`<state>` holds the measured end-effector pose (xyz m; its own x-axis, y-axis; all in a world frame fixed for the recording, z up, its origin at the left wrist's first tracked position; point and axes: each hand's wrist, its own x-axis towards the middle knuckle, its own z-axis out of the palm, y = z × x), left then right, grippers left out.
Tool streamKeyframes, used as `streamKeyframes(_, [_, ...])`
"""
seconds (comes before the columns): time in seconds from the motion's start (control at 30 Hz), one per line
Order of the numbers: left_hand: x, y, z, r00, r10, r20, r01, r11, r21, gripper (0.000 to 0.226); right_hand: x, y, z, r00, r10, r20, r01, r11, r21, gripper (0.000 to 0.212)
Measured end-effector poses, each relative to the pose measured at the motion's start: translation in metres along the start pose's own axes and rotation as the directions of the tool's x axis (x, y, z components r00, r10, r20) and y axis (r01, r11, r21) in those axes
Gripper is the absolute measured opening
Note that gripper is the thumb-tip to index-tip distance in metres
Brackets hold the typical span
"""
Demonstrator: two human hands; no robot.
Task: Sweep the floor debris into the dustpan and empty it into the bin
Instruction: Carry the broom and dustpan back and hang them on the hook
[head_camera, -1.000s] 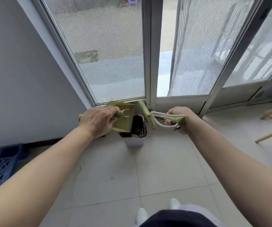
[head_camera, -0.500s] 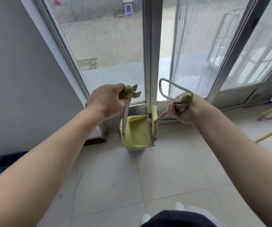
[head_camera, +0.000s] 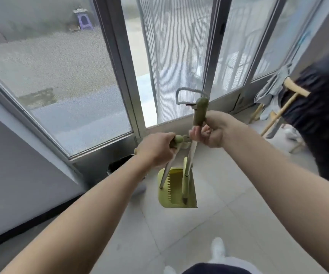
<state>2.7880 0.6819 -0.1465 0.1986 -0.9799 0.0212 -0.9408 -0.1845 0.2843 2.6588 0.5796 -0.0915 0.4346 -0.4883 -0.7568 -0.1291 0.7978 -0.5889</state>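
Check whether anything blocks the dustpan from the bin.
Only the left forearm crosses the view there. The dustpan hangs upright, right of the bin, which sits by the window frame. No object shows between them.

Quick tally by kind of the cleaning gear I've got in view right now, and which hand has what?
Dustpans: 1, the yellow-green dustpan, its handle in the left hand
Brooms: 1, the broom, its handle in the right hand, its lower end down in the pan
Bins: 1, the dark bin, partly hidden behind the left arm
Total: 3
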Motion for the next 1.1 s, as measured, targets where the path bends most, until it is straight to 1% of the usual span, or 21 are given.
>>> streamKeyframes(0.07, [0.014,0.014,0.017,0.998,0.035,0.043,-0.036,0.999,0.011,0.009,-0.004,-0.003,-0.018,0.999,0.047,-0.026,-0.05,0.994,-0.096,0.026])
streamKeyframes(0.13, [0.029,0.031,0.032,0.992,0.086,0.095,-0.087,0.996,0.009,0.011,-0.007,-0.005,-0.038,0.994,0.097,-0.055,-0.105,0.982,-0.155,0.032])
streamKeyframes(0.27, [0.057,0.068,0.052,0.964,0.187,0.19,-0.19,0.982,-0.001,0.016,-0.005,-0.011,-0.087,0.986,0.087,-0.145,-0.116,0.972,-0.206,0.044])
streamKeyframes(0.33, [0.071,0.087,0.059,0.949,0.217,0.227,-0.221,0.975,-0.009,0.015,-0.004,-0.013,-0.114,0.982,0.036,-0.185,-0.083,0.964,-0.254,0.045])
streamKeyframes(0.43, [0.093,0.115,0.069,0.932,0.25,0.264,-0.252,0.967,-0.026,0.009,-0.002,-0.017,-0.152,0.971,-0.098,-0.219,0.019,0.941,-0.337,0.04])
streamKeyframes(0.53, [0.115,0.14,0.08,0.919,0.276,0.281,-0.271,0.961,-0.055,0.004,0.0,-0.02,-0.19,0.945,-0.171,-0.278,0.063,0.931,-0.36,0.026])
streamKeyframes(0.6, [0.13,0.158,0.089,0.914,0.288,0.286,-0.277,0.957,-0.081,0.004,0.003,-0.024,-0.213,0.92,-0.24,-0.308,0.104,0.911,-0.4,0.014])
streamKeyframes(0.7, [0.152,0.191,0.105,0.905,0.3,0.302,-0.277,0.954,-0.116,0.005,0.004,-0.031,-0.245,0.879,-0.331,-0.343,0.131,0.86,-0.494,0.008])
streamKeyframes(0.77, [0.165,0.216,0.115,0.896,0.306,0.321,-0.281,0.952,-0.125,0.01,0.003,-0.034,-0.269,0.843,-0.406,-0.353,0.155,0.811,-0.564,0.023])
streamKeyframes(0.87, [0.182,0.255,0.128,0.88,0.323,0.347,-0.295,0.946,-0.132,0.009,-0.007,-0.034,-0.306,0.781,-0.502,-0.372,0.176,0.748,-0.64,0.032])
streamKeyframes(0.97, [0.196,0.299,0.139,0.859,0.371,0.353,-0.339,0.928,-0.152,0.002,-0.014,-0.034,-0.343,0.725,-0.552,-0.411,0.21,0.746,-0.632,0.036])
streamKeyframes(1.03, [0.203,0.328,0.147,0.843,0.39,0.372,-0.347,0.921,-0.179,0.002,-0.02,-0.035,-0.366,0.697,-0.568,-0.437,0.223,0.751,-0.622,0.03])
streamKeyframes(1.1, [0.209,0.354,0.155,0.826,0.407,0.389,-0.357,0.913,-0.196,0.006,-0.026,-0.036,-0.388,0.668,-0.579,-0.467,0.221,0.754,-0.619,0.038])
